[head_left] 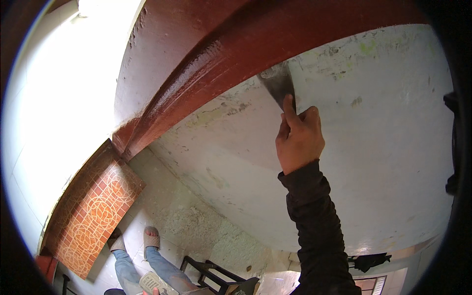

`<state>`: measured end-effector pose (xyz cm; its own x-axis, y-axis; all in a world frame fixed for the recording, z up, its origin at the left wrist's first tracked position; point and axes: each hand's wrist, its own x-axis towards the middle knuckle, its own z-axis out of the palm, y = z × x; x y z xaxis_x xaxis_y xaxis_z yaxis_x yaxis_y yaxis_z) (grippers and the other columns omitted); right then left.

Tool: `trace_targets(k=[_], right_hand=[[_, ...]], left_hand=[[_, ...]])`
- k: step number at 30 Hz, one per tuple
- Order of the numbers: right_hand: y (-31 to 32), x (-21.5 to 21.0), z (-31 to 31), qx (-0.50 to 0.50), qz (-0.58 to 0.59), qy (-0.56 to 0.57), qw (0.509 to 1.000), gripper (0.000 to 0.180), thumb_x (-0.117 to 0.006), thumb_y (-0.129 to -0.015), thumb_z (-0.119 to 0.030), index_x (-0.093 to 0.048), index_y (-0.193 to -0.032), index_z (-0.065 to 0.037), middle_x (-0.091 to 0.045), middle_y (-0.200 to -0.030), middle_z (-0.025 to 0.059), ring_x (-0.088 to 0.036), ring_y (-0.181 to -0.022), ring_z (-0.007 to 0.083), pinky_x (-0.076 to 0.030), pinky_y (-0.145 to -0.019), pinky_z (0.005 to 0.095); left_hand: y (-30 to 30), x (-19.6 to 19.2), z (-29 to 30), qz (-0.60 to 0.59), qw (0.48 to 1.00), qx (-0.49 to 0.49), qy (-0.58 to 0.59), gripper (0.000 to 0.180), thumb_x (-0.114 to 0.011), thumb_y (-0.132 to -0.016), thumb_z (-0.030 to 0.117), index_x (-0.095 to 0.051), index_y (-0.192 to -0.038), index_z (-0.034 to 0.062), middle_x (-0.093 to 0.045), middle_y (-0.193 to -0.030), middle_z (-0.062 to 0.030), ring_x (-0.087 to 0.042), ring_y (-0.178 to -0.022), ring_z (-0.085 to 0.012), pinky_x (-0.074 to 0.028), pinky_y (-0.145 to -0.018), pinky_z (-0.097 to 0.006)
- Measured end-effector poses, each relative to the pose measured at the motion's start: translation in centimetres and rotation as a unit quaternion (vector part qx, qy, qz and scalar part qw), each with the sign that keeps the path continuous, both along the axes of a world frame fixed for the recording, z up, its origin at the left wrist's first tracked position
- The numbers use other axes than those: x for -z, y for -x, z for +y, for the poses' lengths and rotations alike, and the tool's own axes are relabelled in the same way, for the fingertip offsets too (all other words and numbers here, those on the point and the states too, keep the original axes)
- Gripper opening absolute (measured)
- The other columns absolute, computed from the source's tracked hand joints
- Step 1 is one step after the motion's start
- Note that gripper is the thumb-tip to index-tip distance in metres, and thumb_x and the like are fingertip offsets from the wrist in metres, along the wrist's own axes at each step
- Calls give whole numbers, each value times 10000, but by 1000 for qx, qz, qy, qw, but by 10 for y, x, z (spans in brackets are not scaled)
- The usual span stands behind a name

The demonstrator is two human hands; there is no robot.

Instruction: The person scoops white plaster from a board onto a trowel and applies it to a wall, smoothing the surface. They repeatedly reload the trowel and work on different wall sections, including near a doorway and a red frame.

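Note:
My right hand [301, 140] is closed around a putty knife [278, 81], with the index finger stretched along it. The dark, broad blade lies against the white wall [373, 147], right beside the edge of the reddish-brown door frame [216, 64]. Pale smears show on the blade. At the lower edge, a fingertip of my left hand [156, 291] shows against a pale object with markings and a rounded end [156, 284], which it holds. The rest of that hand is out of the picture.
Grey patches and scrapes mark the wall. A patterned orange-tiled step [98, 211] lies at the doorway, left. Below are my feet in sandals [152, 237], a dark stool frame [211, 275] and dusty floor [196, 221]. Bright light comes through the opening at left.

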<state>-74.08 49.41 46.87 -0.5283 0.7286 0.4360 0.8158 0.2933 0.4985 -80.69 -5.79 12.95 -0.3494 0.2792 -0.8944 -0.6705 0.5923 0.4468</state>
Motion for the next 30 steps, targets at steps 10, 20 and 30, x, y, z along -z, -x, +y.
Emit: trace_targets(k=[10,20,30], right_hand=[[-28,17,-29,-42,50,36,997,501,-679,-710,-12,-609,-1192,-127,-433,-794,86,-512,-701,233,-461,-548,351],[-41,26,15,-101,15,-1,995,544,-668,-689,0,-606,-1208,-150,-420,-810,80,-508,-719,242,-466,-570,359],[-53,30,12,-5,-65,-5,998,498,-653,-738,-50,-592,-1222,-148,-422,-840,106,-518,-786,282,-492,-603,381]], left_hand=[[2,2,-6,1,1000,8,-4,348,-584,-823,-36,-565,-1171,-32,-612,-1123,-90,-564,-999,-199,-448,-898,-310],[-1,5,-5,0,1000,16,15,348,-597,-823,-21,-567,-1170,-34,-611,-1131,-90,-565,-1003,-199,-449,-895,-309],[-6,6,-4,19,1000,16,17,348,-621,-825,14,-570,-1166,-36,-611,-1140,-98,-567,-1006,-201,-454,-889,-314]])
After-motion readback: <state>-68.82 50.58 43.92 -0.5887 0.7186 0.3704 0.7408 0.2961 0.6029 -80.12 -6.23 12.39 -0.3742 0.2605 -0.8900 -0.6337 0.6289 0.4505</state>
